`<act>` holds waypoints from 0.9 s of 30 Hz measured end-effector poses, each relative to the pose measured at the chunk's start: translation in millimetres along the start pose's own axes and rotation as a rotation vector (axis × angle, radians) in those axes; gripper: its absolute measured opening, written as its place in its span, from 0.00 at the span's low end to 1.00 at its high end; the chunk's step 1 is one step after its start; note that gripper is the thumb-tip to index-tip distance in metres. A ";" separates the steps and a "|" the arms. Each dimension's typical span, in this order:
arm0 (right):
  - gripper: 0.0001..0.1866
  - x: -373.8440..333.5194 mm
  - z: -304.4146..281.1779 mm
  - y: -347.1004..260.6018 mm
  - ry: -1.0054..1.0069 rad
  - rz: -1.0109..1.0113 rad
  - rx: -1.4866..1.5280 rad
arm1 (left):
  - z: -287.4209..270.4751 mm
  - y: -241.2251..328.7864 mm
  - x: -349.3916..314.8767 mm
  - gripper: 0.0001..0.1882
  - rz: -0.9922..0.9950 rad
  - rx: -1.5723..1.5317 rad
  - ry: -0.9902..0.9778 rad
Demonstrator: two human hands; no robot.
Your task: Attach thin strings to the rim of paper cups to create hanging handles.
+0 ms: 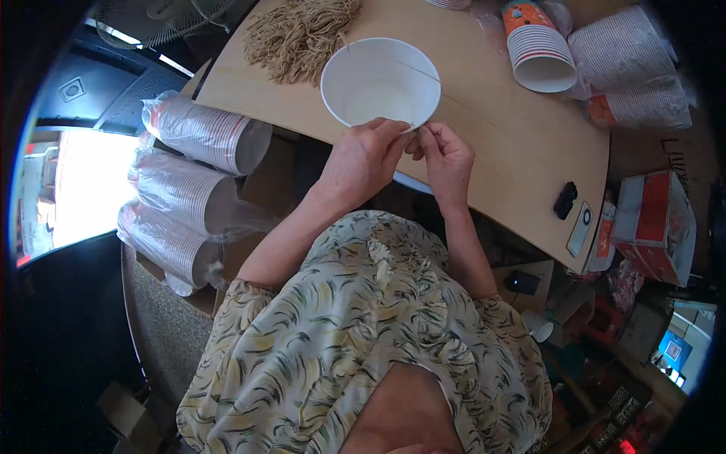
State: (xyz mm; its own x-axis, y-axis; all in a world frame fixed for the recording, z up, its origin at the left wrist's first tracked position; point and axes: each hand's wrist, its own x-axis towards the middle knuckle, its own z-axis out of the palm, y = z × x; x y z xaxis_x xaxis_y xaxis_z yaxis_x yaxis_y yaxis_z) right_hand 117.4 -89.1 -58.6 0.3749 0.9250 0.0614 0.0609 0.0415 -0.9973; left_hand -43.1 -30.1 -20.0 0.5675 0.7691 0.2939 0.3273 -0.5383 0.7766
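A large white paper tub (378, 82) stands at the near edge of the table, its open mouth facing me. My left hand (363, 163) is closed at its near rim, thumb and fingers pinched together there. Just to the right, my right hand (448, 159) pinches with thumb and forefinger close to the left fingertips. Whatever lies between the right fingertips is too small to make out. A thin line, perhaps a thread, crosses the tub's inner wall. Behind the tub on the left lies a pile of tan twisted cords (302, 38), one strand reaching the rim.
Stacked paper tubs in clear plastic (198, 193) stand left of the table (522, 174). More stacked tubs (541, 57) lie at the back right. Near the right edge are a small black object (565, 200) and a pale flat device (580, 228). A red-and-white carton (654, 219) stands beyond.
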 end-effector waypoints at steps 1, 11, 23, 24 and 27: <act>0.12 0.8 -1.0 -0.1 -0.010 0.009 -0.013 | 1.3 -1.4 0.5 0.09 0.001 0.011 -0.001; 0.14 9.5 -5.1 -4.9 -0.094 0.108 -0.048 | 13.2 -4.2 -1.6 0.10 -0.032 0.148 -0.002; 0.18 24.0 -7.5 -22.4 -0.169 0.174 -0.111 | 9.0 -11.1 1.8 0.10 -0.042 0.161 -0.057; 0.18 25.5 -7.3 -23.5 -0.176 0.174 -0.139 | 7.3 -11.1 2.6 0.09 -0.024 0.146 -0.049; 0.18 29.1 -4.3 -23.6 -0.198 0.174 -0.163 | -1.9 -11.4 4.3 0.11 -0.030 0.056 -0.051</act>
State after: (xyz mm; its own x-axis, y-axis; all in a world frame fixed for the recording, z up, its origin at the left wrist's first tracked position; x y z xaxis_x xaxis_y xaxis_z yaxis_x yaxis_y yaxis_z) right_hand 130.8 -64.9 -33.1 0.2061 0.9691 -0.1353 0.1648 -0.1706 -0.9715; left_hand -45.8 -20.0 -26.5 0.5943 0.7674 0.2407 0.3856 -0.5344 0.7522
